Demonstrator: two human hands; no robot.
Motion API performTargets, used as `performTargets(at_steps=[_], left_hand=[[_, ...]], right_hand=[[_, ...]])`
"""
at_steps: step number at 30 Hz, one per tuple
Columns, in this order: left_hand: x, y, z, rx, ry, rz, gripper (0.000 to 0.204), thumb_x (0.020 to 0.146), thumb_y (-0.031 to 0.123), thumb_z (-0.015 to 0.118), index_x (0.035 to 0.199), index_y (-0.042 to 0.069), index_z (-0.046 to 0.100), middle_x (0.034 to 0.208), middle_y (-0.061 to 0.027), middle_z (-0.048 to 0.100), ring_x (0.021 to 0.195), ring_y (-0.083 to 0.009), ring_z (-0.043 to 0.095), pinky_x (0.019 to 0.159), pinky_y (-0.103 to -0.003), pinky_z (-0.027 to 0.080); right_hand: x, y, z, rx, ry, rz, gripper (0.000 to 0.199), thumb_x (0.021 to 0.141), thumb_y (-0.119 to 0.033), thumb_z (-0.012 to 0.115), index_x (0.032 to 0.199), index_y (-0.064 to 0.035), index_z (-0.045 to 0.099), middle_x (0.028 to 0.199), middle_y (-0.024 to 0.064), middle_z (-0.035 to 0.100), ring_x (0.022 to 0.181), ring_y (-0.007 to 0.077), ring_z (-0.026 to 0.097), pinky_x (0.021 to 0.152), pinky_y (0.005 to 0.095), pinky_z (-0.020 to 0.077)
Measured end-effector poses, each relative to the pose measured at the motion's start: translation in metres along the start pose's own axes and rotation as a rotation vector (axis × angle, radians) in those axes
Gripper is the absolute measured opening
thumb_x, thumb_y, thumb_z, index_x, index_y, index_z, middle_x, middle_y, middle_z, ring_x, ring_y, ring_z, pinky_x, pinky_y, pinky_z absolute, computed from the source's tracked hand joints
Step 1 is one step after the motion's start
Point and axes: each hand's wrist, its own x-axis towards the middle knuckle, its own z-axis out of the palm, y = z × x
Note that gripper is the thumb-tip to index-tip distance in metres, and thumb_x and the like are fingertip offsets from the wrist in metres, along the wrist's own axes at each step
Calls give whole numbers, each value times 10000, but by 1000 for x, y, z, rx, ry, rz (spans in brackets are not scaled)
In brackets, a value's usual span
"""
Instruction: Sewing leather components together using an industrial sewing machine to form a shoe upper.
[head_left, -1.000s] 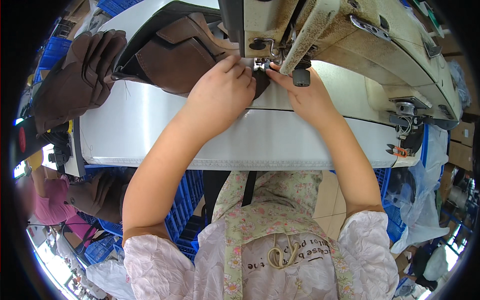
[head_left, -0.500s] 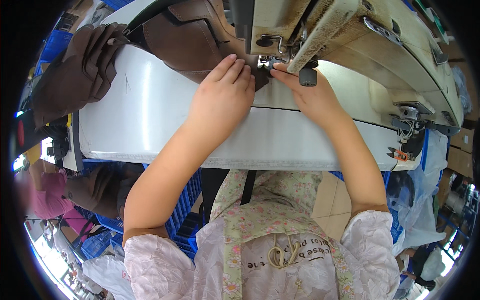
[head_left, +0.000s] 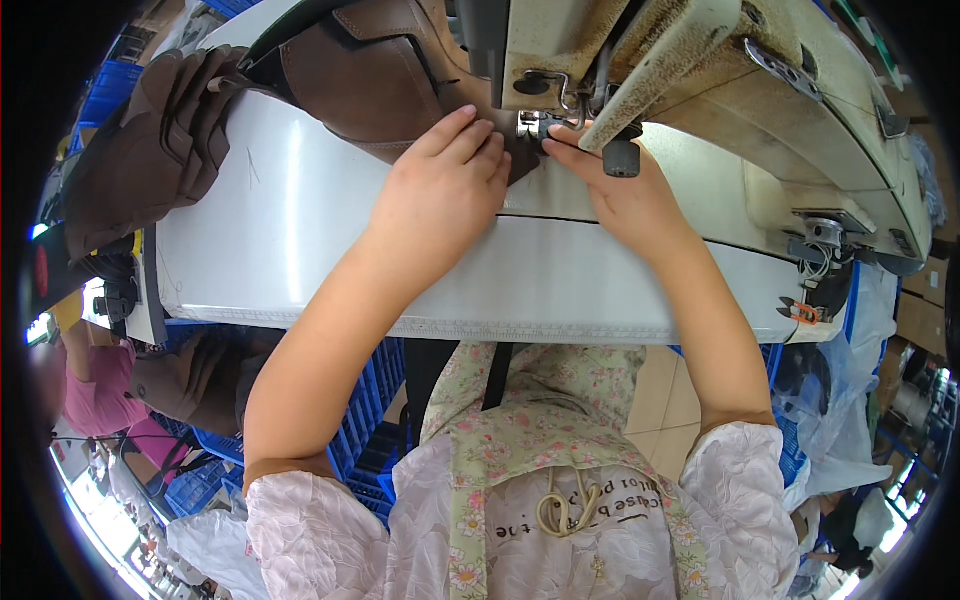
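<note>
The left hand [head_left: 445, 185] is lying flat, palm down, on a piece of brown leather [head_left: 375, 85] that is resting on the far part of the white table [head_left: 300, 250]; its fingers are stretched out together and pressing the leather toward the needle area [head_left: 535, 125] of the sewing machine [head_left: 800, 110], so it is not gripping anything, only holding the piece down. The right hand [head_left: 625, 195] is sitting just right of the left one, its fingertips pinching narrowly at the leather's edge right beside the metal foot, though what exactly is between them is too small to tell. A black knob [head_left: 621, 160] is hanging from the machine just above the right hand's knuckles. The leather is stretching away to the far left, under the machine's head. At the left end of the table a pile of brown leather pieces [head_left: 140, 150] is sitting, well apart from the hands. Near the right end of the table, small orange-handled snips [head_left: 800, 312] are lying. Blue crates [head_left: 365, 420] are standing below the table's near edge.
</note>
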Motion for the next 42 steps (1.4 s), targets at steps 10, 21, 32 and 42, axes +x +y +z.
performTargets(at_steps=[10,21,32,42], left_hand=[[-2,-9,0,-43,-147,-10,349,799,99,587,1129,60,695,1241,-58,666,1258,-206,547,1153,-392,360],[2,-19,2,-3,-144,5,373,804,113,594,1162,90,695,1255,-14,663,1251,-183,548,1166,-373,344],[7,-30,12,-25,-57,12,342,799,127,609,1122,105,719,1188,29,690,1188,-163,577,1136,-341,377],[12,-37,15,-74,-10,37,333,776,110,617,1088,86,731,1109,18,701,1095,-187,598,1015,-319,444]], right_hand=[[2,-3,1,-85,81,-111,388,797,43,583,1149,-89,679,1147,83,673,1083,322,602,934,427,499],[1,-2,4,-38,72,-23,377,840,15,568,1181,-92,687,1147,90,682,1046,320,618,903,421,508],[5,-3,5,-38,118,-27,307,898,-22,563,1174,-91,678,1158,103,682,1057,328,619,907,418,501],[8,-4,4,-26,81,40,323,884,-15,564,1178,-98,670,1104,114,682,1010,336,610,864,425,503]])
